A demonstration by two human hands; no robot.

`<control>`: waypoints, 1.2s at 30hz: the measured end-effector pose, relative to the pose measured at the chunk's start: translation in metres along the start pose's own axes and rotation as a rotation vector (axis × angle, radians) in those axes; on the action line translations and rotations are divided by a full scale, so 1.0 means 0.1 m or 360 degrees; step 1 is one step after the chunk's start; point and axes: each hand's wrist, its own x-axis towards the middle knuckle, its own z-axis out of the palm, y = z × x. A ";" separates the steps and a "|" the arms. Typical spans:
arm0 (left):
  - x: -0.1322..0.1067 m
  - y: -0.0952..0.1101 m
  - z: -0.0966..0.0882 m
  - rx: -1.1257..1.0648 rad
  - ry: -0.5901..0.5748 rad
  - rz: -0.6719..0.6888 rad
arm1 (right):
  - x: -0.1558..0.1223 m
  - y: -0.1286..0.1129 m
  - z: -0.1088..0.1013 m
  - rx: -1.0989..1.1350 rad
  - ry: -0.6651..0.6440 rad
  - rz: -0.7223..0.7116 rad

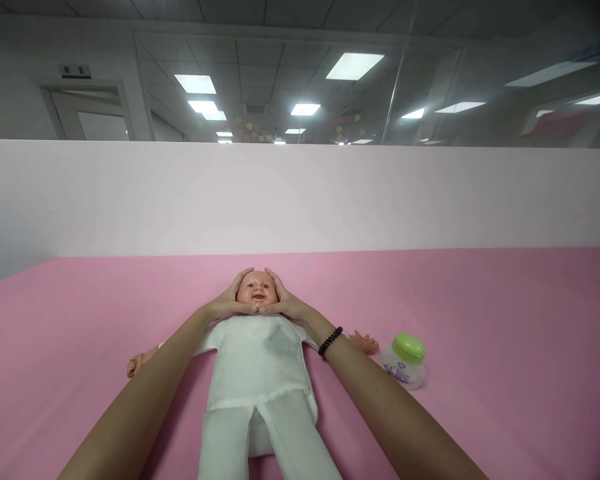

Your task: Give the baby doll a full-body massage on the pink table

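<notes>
Bare forearms (130, 413) reach forward, the left hand (229, 301) and right hand (285, 301) cupping the baby doll's head (257, 291) between them.

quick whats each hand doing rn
Left hand: curved around one side of the baby doll's head, holding it.
Right hand: curved around the other side, holding it too.

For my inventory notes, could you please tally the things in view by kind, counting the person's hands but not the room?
Hands: 2 (left hand, right hand)
Baby dolls: 1 (baby doll)
Green-lidded jars: 1 (green-lidded jar)
Beaded bracelets: 1 (black beaded bracelet)
Total: 5
</notes>
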 end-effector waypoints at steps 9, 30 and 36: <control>-0.03 0.06 -0.02 -0.0004 -0.0079 -0.0002 | 0.04 -0.02 0.00 0.0172 0.0012 0.0042; -0.03 0.06 -0.01 -0.0022 -0.0085 0.0022 | 0.06 0.02 -0.05 0.0168 -0.0016 0.0087; -0.01 0.05 0.06 -0.0001 0.0031 0.0022 | 0.01 -0.02 -0.03 -0.0107 -0.0042 0.0019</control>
